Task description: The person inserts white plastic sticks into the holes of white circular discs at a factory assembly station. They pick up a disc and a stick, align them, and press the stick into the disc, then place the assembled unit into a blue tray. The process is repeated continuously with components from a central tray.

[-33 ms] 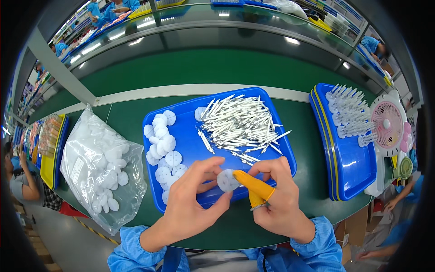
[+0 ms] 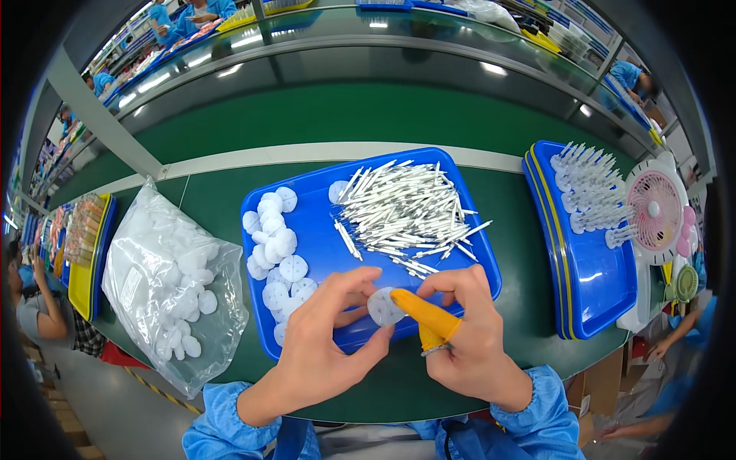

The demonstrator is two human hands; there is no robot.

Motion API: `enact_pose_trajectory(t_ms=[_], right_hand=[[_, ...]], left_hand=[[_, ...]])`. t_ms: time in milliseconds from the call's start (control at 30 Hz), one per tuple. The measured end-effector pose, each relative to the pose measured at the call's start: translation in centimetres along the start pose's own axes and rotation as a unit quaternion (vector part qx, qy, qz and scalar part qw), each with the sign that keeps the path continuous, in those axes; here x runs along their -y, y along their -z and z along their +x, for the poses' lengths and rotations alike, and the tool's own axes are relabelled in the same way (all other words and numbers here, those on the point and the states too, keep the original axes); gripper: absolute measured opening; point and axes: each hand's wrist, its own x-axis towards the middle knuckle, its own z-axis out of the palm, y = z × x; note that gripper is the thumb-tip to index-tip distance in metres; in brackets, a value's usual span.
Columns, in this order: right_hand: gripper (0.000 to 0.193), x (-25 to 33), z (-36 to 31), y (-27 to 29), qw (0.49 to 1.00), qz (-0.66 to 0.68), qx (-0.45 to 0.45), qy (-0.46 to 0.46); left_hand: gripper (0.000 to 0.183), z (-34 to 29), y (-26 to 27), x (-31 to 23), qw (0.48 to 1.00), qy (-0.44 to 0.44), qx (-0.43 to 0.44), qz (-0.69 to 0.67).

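My left hand (image 2: 318, 341) pinches a round, translucent white plastic disc (image 2: 381, 308) between thumb and fingers, over the near edge of a blue tray (image 2: 317, 238). My right hand (image 2: 469, 333) is closed beside it, with yellow finger covers on. One yellow-covered fingertip (image 2: 406, 300) presses against the disc's right side. Whether a small part sits beneath that finger is hidden. Inside the tray, similar white discs (image 2: 285, 242) lie along the left side, and a heap of thin white sticks with dark grey ends (image 2: 406, 203) fills the far right.
On the left lies a clear plastic bag (image 2: 172, 268) of white discs. Stacked trays (image 2: 598, 295) at right hold discs with upright sticks. A pink-and-white fan (image 2: 654, 207) stands beyond them. A green conveyor belt (image 2: 337, 115) crosses behind. Other people work around the line.
The yellow-covered finger of my right hand has shifted very slightly left over the disc. My left hand and the disc look nearly unmoved.
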Motion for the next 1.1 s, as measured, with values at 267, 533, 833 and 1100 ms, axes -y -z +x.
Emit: enact_pose_trajectory(t_ms=[267, 533, 833, 1100], right_hand=[[0.054, -0.6, -0.4, -0.1, 1.0, 0.019, -0.009, -0.018], [0.055, -0.2, -1.0, 0.2, 0.999, 0.001, -0.04, 0.001], [0.035, -0.6, -1.7, 0.7, 0.993, 0.091, -0.011, -0.075], [0.022, -1.8, -3.9, 4.7, 0.966, 0.199, -0.051, -0.16]], left_hand=[[0.062, -0.1, -0.2, 0.2, 0.999, 0.007, -0.019, -0.042], [0.06, -0.2, -0.2, 0.0, 0.994, 0.018, -0.011, -0.103], [0.067, 0.0, -0.2, 0.2, 0.978, 0.031, 0.033, -0.205], [0.072, -0.2, -0.7, 0.0, 0.982, 0.051, 0.039, -0.177]])
